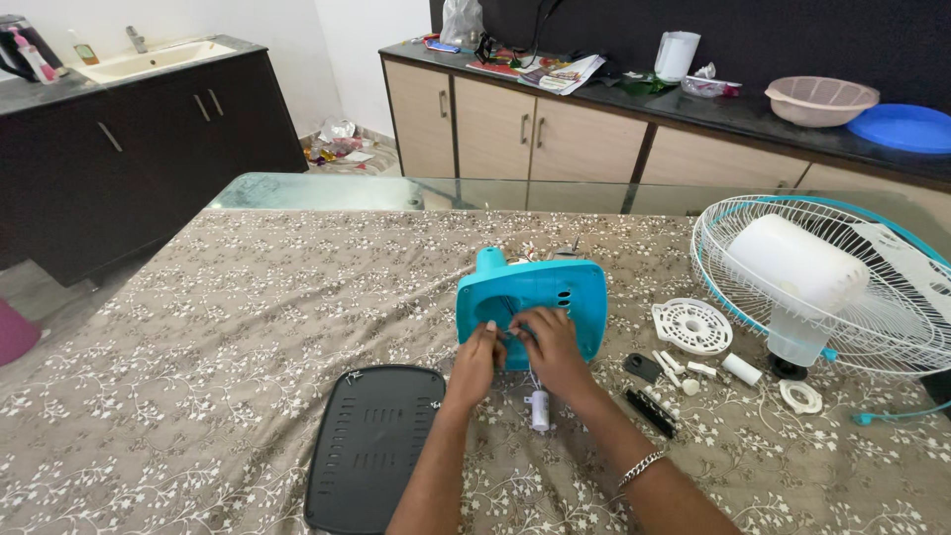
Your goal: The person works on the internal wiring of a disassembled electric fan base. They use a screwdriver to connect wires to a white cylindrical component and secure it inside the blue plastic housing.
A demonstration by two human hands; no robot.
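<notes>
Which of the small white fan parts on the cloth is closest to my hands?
The white cylindrical capacitor, lying just below your right hand. The other white pieces sit further right, beside the fan guard.

we see a teal housing [532, 297], black cover [373, 458], brown floral-patterned cloth [248, 327], white grille [832, 282], pink bowl [821, 100] and blue plate [903, 128].
</notes>
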